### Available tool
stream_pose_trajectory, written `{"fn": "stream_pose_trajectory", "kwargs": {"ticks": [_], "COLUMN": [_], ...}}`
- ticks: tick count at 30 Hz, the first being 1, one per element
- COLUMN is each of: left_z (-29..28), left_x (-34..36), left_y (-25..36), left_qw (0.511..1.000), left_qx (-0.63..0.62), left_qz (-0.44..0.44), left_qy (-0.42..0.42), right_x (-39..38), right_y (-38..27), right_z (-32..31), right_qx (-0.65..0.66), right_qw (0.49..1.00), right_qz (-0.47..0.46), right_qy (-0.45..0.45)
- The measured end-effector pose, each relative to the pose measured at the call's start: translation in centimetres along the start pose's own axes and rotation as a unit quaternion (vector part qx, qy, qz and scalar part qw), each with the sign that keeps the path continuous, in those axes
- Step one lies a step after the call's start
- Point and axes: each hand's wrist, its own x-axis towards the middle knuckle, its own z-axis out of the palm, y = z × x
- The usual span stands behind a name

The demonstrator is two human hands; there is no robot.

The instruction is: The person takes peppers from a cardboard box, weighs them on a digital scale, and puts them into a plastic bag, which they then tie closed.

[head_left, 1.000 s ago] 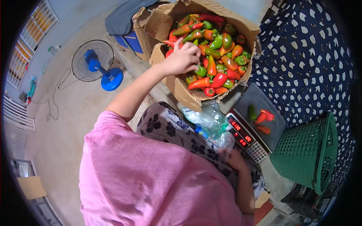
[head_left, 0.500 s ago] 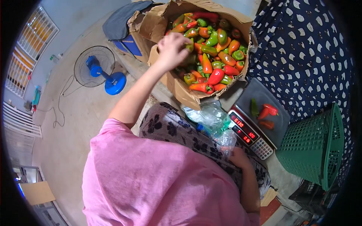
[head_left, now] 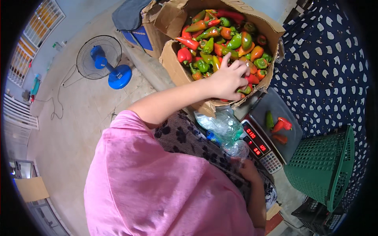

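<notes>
An open cardboard box [head_left: 170, 65] at the top holds a heap of red, orange and green peppers [head_left: 208, 33]. My left hand [head_left: 230, 78] reaches in over the near right of the heap, its fingers spread and touching the peppers. Whether a pepper sits under its palm is hidden. Down by my lap, the fingers of my right hand [head_left: 249, 171] close on a crumpled clear plastic bag [head_left: 236, 150]. Right of the box, a digital scale [head_left: 271, 162] with lit red digits carries a green pepper [head_left: 269, 119], red peppers [head_left: 281, 124] and an orange one [head_left: 280, 138].
More clear and greenish plastic [head_left: 220, 124] lies between box and scale. A green plastic basket [head_left: 311, 167] stands right of the scale, before a dark patterned cloth [head_left: 315, 59]. A blue fan [head_left: 119, 76] stands on the floor at left, its cord trailing. A black crate [head_left: 315, 218] is at lower right.
My left hand has moved from the box's left side to its near right, and its fingers have spread. My right hand stays at the plastic bag. The peppers on the scale look unchanged.
</notes>
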Motion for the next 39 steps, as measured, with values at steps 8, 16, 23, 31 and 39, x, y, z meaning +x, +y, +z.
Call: {"fn": "stream_pose_trajectory", "kwargs": {"ticks": [8, 16, 23, 31, 39], "left_z": [-3.5, 1.1, -2.0, -3.7, 16.2], "left_x": [-2.1, 0.6, -0.7, 2.2, 10.0], "left_y": [-3.8, -0.5, -2.1, 10.1, 12.9], "left_qw": [0.985, 0.992, 0.992, 0.480, 0.778], "left_qx": [0.128, 0.127, -0.052, -0.861, -0.541], "left_qz": [-0.081, 0.007, -0.052, -0.167, -0.315], "left_qy": [0.080, -0.013, 0.102, 0.011, -0.054], "right_x": [0.2, 0.0, -0.6, -0.3, 0.3], "right_y": [-1.6, -1.9, -2.6, -0.7, -0.1], "right_z": [0.0, -0.2, -0.5, 0.2, 0.4], "right_qx": [-0.022, -0.010, -0.063, -0.130, -0.133], "right_qw": [0.999, 1.000, 0.996, 0.986, 0.978], "right_qz": [-0.020, -0.015, -0.062, -0.101, -0.160], "right_qy": [-0.016, -0.015, 0.004, 0.015, 0.035]}}
